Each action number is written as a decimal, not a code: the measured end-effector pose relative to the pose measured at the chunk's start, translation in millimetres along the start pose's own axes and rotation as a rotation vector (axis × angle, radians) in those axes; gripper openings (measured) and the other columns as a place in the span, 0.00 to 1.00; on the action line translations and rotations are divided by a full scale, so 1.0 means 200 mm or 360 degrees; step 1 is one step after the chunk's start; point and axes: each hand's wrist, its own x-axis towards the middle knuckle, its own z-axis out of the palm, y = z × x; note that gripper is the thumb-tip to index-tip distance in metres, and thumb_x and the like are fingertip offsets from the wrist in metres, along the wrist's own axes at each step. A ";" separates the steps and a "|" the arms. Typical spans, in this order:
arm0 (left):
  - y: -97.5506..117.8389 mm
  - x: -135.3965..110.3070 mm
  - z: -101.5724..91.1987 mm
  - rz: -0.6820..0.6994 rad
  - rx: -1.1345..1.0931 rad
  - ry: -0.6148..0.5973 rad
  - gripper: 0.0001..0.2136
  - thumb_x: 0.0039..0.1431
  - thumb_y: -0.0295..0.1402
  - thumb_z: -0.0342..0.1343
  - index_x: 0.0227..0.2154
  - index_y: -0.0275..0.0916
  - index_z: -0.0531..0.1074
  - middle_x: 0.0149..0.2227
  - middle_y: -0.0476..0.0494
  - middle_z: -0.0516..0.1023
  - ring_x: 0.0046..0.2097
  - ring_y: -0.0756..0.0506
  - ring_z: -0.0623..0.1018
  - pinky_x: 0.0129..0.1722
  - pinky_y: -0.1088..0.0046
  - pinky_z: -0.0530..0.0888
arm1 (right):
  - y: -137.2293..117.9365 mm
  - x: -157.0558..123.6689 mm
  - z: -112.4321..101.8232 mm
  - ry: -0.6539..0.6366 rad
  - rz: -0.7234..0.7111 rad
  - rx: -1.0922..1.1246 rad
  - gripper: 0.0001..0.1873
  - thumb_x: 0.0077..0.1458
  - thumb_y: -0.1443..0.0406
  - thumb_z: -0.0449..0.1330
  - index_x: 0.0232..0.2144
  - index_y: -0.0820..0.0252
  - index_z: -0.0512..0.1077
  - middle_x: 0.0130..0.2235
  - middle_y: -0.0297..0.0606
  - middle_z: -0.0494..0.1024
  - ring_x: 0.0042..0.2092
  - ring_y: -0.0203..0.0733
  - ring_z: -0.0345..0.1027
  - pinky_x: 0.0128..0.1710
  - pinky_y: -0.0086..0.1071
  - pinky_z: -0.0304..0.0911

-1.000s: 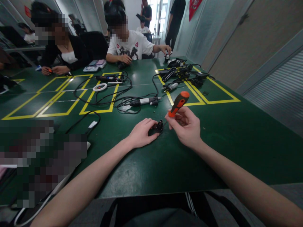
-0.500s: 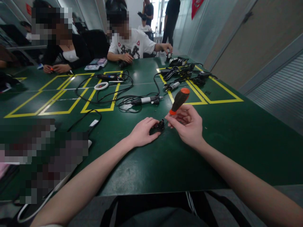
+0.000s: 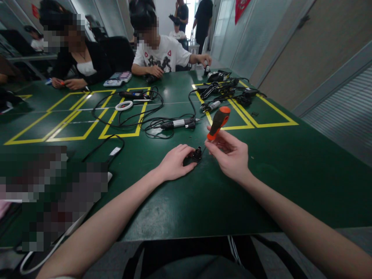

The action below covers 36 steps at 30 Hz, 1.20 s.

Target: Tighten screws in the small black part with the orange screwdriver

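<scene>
My left hand (image 3: 174, 162) lies on the green table (image 3: 276, 174) with its fingers closed over a small black part (image 3: 196, 155), pinning it down. My right hand (image 3: 231, 155) pinches a screwdriver (image 3: 217, 123) with an orange and black handle. The handle points up and away from me. Its tip goes down toward the black part, between my two hands. The shaft is mostly hidden by my fingers.
Beyond my hands lie a grey power tool (image 3: 178, 124) with tangled black cables, a white ring (image 3: 124, 105) and more tools (image 3: 215, 91) inside yellow taped squares. Two people (image 3: 162, 54) sit at the far side, handling small objects. A blurred patch covers the near left.
The screwdriver handle has turned in my right fingers, showing more black half a second ago and more orange now. My left hand stays on the black part.
</scene>
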 end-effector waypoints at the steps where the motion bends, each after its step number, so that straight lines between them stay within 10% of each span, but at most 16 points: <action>1: 0.00 0.00 0.00 -0.0001 0.0002 0.0000 0.11 0.64 0.34 0.61 0.48 0.39 0.73 0.43 0.41 0.79 0.46 0.40 0.77 0.49 0.59 0.77 | 0.00 0.00 0.00 -0.0004 0.0012 0.0021 0.17 0.58 0.64 0.71 0.51 0.54 0.82 0.38 0.35 0.82 0.29 0.35 0.71 0.30 0.35 0.77; 17: 0.00 0.00 0.00 -0.0003 0.0003 0.0003 0.10 0.65 0.35 0.61 0.46 0.39 0.73 0.42 0.42 0.79 0.44 0.40 0.77 0.47 0.61 0.76 | 0.00 -0.01 0.04 -0.0044 0.0061 0.0307 0.21 0.55 0.62 0.74 0.46 0.52 0.69 0.34 0.28 0.82 0.25 0.35 0.76 0.27 0.31 0.78; 31: 0.00 0.00 0.00 -0.0004 0.0005 0.0009 0.10 0.64 0.35 0.61 0.46 0.39 0.73 0.41 0.42 0.79 0.44 0.40 0.77 0.47 0.59 0.76 | -0.04 0.00 0.02 -0.0113 -0.0033 0.0088 0.07 0.60 0.62 0.69 0.30 0.57 0.82 0.36 0.37 0.81 0.26 0.34 0.73 0.23 0.30 0.73; 36: 0.00 0.00 0.00 -0.0010 0.0007 -0.0008 0.10 0.64 0.35 0.61 0.46 0.39 0.73 0.41 0.42 0.78 0.44 0.40 0.77 0.47 0.60 0.76 | -0.01 0.00 0.03 -0.0084 0.0035 0.0202 0.11 0.58 0.65 0.70 0.44 0.56 0.81 0.33 0.34 0.84 0.26 0.35 0.75 0.24 0.31 0.74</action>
